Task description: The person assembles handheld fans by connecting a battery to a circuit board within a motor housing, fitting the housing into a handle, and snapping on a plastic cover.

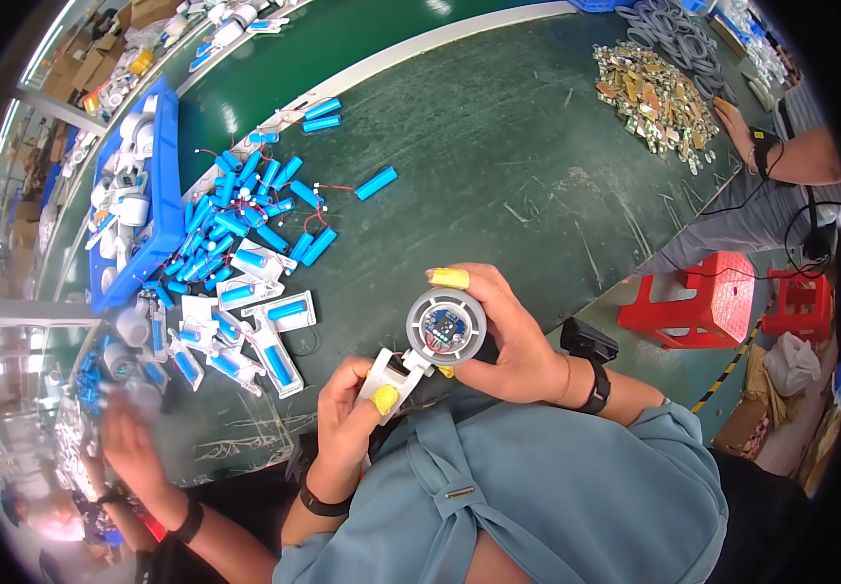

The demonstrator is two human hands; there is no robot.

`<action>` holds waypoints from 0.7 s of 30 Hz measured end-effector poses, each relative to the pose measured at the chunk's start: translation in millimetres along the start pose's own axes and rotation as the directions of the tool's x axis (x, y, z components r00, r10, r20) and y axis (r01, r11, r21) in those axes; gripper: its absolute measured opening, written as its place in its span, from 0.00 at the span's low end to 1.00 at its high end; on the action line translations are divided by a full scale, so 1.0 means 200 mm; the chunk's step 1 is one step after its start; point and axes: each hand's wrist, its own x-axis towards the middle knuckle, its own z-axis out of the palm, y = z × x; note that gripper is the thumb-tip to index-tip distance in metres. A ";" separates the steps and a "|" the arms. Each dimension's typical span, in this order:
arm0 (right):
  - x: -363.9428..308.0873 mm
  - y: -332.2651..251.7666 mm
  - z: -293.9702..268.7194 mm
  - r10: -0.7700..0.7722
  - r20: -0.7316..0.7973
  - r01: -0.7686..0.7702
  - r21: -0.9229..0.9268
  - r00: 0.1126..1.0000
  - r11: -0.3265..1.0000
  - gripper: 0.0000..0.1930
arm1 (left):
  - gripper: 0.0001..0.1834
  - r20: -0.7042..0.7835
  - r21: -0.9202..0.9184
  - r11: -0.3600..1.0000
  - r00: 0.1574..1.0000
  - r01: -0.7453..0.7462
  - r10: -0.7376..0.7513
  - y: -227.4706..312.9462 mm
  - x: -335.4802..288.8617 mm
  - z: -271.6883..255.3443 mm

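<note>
Above my lap I hold a small white device by both ends. Its round head has a grey ring (480, 336) around a blue circuit board (446, 327), with a bit of red wire beside the board. My left hand (350, 414) is closed on the white handle part (386, 380), its thumb on top. Around the ring's right side curl the fingers and thumb of my right hand (515, 346). Yellow wrappings cover some of my fingertips. A short hinge-like neck (418, 364) joins handle and head. The undersides of both parts are hidden.
A heap of blue battery cells (235, 219) with wires lies left on the green table (459, 146). White housings (272, 352) with cells sit nearer, beside a blue crate (169, 185). Small metallic pieces (649, 97) are piled far right. Other people's hands (133, 453) work on both sides.
</note>
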 end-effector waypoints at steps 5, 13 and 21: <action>0.00 -0.01 0.00 0.026 0.014 -0.027 0.025 1.000 0.999 0.41 | 0.13 0.007 -0.014 1.000 1.000 0.004 -0.003 0.00 0.00 -0.01; 0.01 -0.02 0.00 -0.002 0.009 0.002 -0.016 1.000 1.000 0.39 | 0.10 0.026 -0.043 0.999 1.000 0.019 -0.018 0.01 -0.01 -0.01; 0.01 -0.01 0.00 -0.031 0.000 0.031 -0.024 1.000 0.999 0.41 | 0.12 -0.010 -0.004 0.999 0.999 -0.049 0.049 -0.03 0.00 -0.02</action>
